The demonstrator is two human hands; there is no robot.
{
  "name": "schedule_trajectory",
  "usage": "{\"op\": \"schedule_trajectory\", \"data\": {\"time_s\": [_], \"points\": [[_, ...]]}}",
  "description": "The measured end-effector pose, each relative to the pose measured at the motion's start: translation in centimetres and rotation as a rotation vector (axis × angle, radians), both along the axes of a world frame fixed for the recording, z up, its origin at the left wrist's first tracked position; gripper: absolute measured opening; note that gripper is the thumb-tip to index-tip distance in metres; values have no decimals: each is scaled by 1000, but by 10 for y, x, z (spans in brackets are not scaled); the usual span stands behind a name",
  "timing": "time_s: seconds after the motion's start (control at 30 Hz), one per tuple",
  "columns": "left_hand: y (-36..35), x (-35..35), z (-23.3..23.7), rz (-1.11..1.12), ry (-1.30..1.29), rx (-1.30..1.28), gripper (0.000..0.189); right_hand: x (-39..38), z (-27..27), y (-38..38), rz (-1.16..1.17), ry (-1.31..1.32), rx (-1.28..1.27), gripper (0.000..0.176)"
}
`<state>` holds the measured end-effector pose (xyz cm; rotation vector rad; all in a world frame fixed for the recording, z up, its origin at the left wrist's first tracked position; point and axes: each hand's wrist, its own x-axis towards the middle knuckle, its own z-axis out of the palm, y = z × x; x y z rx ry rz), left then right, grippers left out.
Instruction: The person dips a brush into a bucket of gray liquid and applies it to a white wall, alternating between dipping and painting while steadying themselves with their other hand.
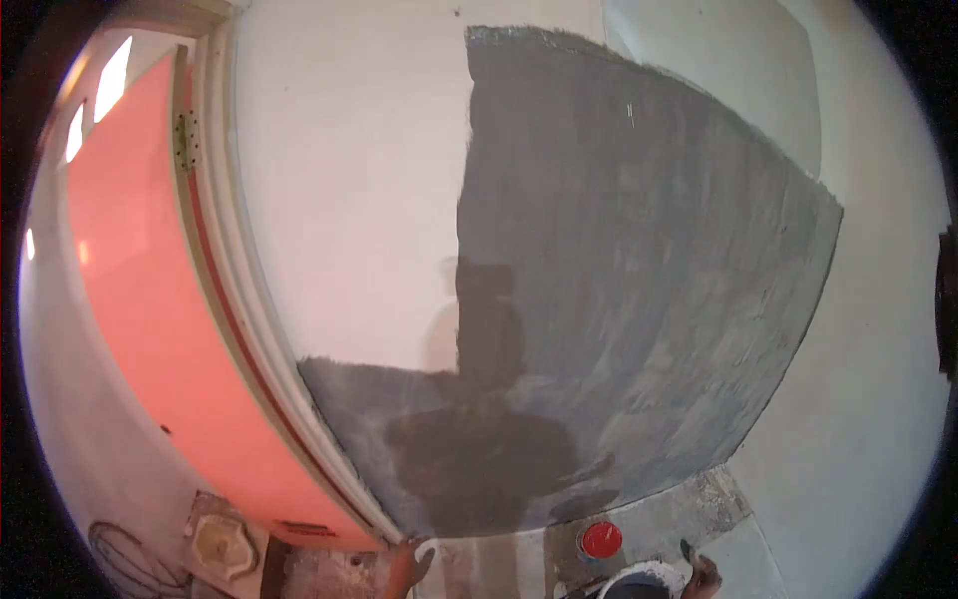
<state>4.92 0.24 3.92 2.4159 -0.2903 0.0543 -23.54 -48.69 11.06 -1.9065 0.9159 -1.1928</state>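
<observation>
At the bottom edge, my left hand (407, 566) is partly in view, beside the foot of the door frame. Its thumb and fingers look apart, with a pale gap between them. Further right, my right hand (704, 576) is beside the whitish rim of a bucket (644, 576) with dark contents. Its fingers are curled, and a small dark tip sticks up from them. What they hold, if anything, I cannot make out. A red round container or lid (602, 539) is on the floor behind the bucket. In front is a wall with a large dark grey coated area (619, 250).
A pink door (150, 270) stands open at the left in its pale frame (269, 329). Beyond it are a pale basin-like fixture (222, 547) and a coiled dark hose or cable (125, 559). Unpainted pale wall (349, 200) borders the grey. My shadow falls on the wall.
</observation>
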Motion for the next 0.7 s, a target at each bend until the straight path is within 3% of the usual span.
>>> {"op": "schedule_trajectory", "data": {"time_s": [0.07, 0.13, 0.2, 0.23, 0.27, 0.3, 0.33, 0.37, 0.43, 0.5, 0.6, 0.7], "points": [[2, 50, 34, 19, -146, -84, 47, 50, 38, -3, 124, 2, 125, 22], [6, 96, 71, 24, -280, -228, 48, 115, 56, -5, 202, -148, -144, 19], [10, 136, 141, -36, -409, -190, 46, 171, 146, 34, 254, -85, -193, 18], [11, 156, 181, -85, -532, -179, 43, 200, 161, 30, 254, -27, -344, 17], [12, 173, 224, -135, -654, -167, 41, 226, 220, 62, 318, -146, -373, 16], [13, 185, 267, -129, -739, -203, 39, 255, 249, 66, 314, -107, -358, 14], [13, 194, 309, -122, -826, -239, 38, 280, 284, 69, 392, -232, -475, 14], [13, 207, 348, -122, -881, -239, 40, 301, 327, 74, 452, -190, -421, 15], [13, 236, 415, -128, -1053, -212, 43, 343, 412, 93, 498, -384, -673, 15], [13, 269, 472, -99, -1214, -159, 49, 374, 498, 108, 533, -415, -836, 13], [2, 319, 535, 48, -1429, -101, 59, 425, 597, 118, 662, -437, -928, 13], [-9, 347, 570, 215, -1514, 18, 65, 459, 647, 128, 732, -510, -996, 13]]}}
